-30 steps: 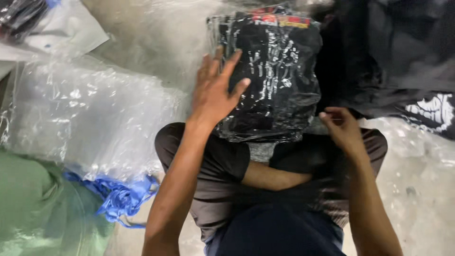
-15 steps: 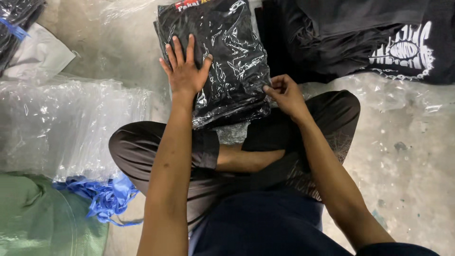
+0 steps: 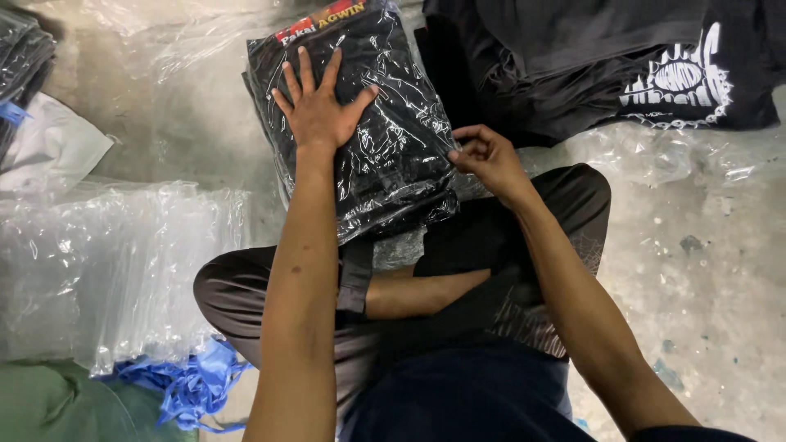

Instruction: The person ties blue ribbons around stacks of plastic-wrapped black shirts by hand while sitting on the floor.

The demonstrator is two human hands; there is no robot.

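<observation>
A black folded garment in a clear plastic bag (image 3: 385,164) lies on the floor in front of my crossed legs, a red and yellow label at its far end. My left hand (image 3: 321,106) presses flat on top of it, fingers spread. At the bag's right edge my right hand (image 3: 485,157) pinches the plastic between thumb and fingers.
A stack of empty clear plastic bags (image 3: 115,262) lies at the left, with crumpled blue plastic strips (image 3: 192,389) and green cloth (image 3: 49,405) below it. A pile of black garments with a white print (image 3: 614,65) sits at the top right on the concrete floor (image 3: 704,278).
My left hand has stayed flat on the bagged garment. My right hand has moved up from my knee to the bag's right edge and taken hold of the plastic.
</observation>
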